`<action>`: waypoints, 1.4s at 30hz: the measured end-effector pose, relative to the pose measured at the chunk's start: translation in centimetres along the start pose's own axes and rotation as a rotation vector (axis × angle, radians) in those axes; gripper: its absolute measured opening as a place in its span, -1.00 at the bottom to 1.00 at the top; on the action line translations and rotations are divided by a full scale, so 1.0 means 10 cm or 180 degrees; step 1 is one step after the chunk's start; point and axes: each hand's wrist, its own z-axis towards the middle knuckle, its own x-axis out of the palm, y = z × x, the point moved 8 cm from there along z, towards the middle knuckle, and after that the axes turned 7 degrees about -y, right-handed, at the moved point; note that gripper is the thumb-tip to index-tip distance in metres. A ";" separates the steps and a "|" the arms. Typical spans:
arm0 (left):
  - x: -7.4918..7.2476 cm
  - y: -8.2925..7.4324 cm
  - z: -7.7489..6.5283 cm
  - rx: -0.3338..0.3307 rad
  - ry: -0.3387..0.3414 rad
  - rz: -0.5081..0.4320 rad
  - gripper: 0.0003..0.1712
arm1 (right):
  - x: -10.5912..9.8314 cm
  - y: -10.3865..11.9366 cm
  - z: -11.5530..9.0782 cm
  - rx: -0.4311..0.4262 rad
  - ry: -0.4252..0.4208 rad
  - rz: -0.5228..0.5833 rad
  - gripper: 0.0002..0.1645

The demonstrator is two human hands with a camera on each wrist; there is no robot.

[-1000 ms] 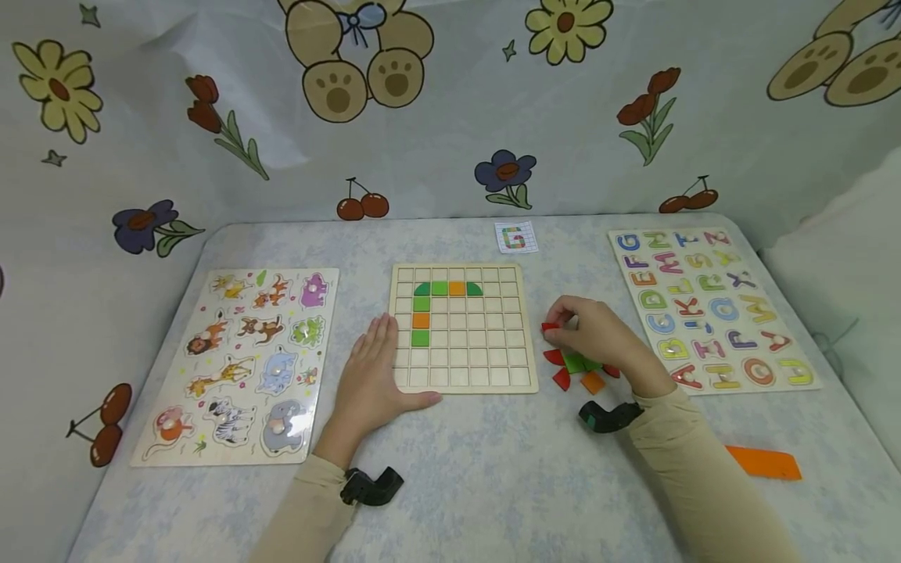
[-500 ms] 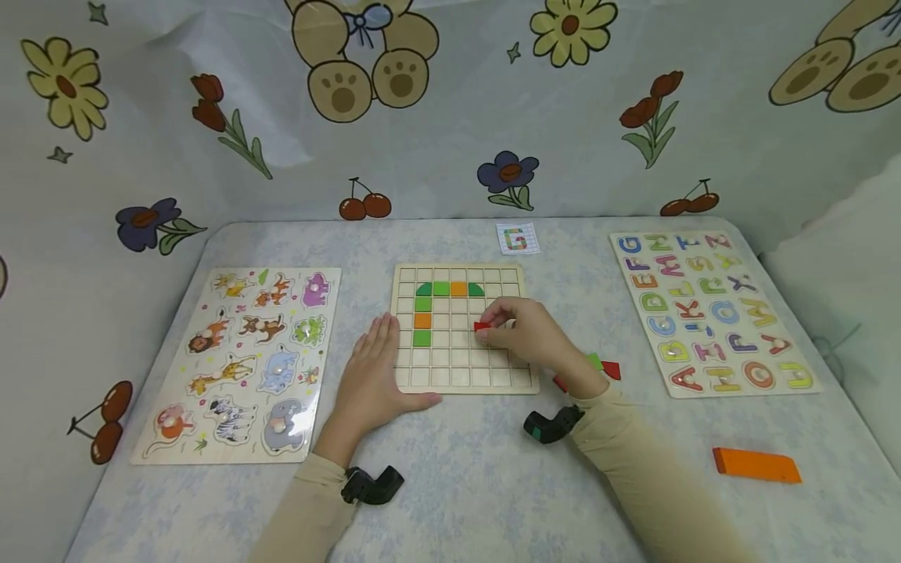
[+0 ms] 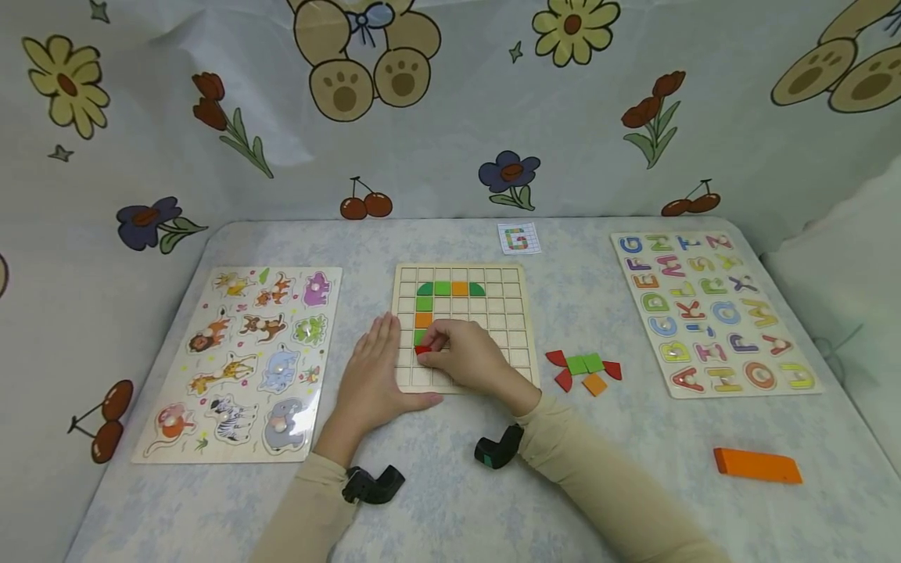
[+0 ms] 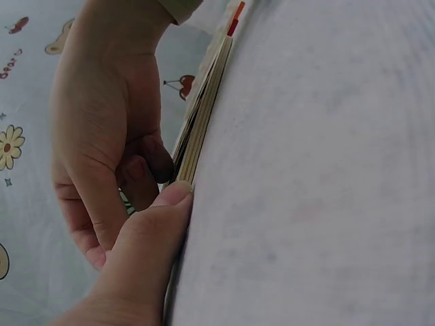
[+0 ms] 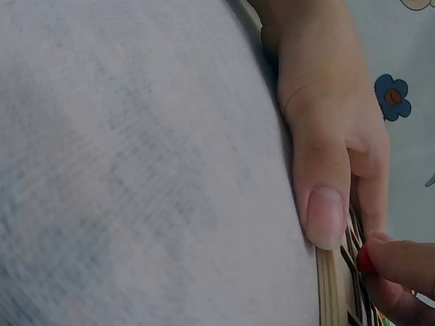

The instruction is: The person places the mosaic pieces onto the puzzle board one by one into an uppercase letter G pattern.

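Observation:
A wooden grid board [image 3: 510, 322] lies mid-table in the head view. Along its top run green rounded corner pieces with a green square [image 3: 442, 288] and an orange square [image 3: 460, 289] between them; more green and orange squares go down the left column. My right hand [image 3: 470, 356] pinches a small red piece [image 3: 421, 349] just below the lowest green square [image 3: 419, 336]. Fingers hide much of its shape; in the right wrist view only a bit of the red piece [image 5: 366, 259] shows. My left hand [image 3: 373, 375] rests at the board's left edge, fingers straight, thumb touching the front edge.
Right of the board lie loose red pieces [image 3: 564, 380], green squares [image 3: 576, 364] and an orange square [image 3: 594, 384]. A patterned card [image 3: 518, 238] is behind it. An animal puzzle [image 3: 232, 367] lies left, a letter puzzle [image 3: 711, 313] right, an orange block [image 3: 757, 466] front right.
My right hand has picked the red piece from the loose pile and carried it leftward over the board to the left column. The left hand has stayed at the board's edge.

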 end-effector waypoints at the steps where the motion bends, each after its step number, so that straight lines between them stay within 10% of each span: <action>1: 0.00 0.00 0.00 0.0000 -0.0004 0.0002 0.61 | 0.02 0.01 0.00 -0.0032 -0.0017 -0.0060 -0.87; 20: 0.00 0.00 0.00 0.0032 -0.0047 -0.0002 0.61 | -0.04 0.13 -0.09 -0.0568 -0.0284 -0.0452 -0.88; 42: 0.02 0.01 0.00 0.0000 -0.0057 -0.0008 0.63 | -0.24 -0.08 -0.23 -0.0287 -0.0233 -0.0487 -0.79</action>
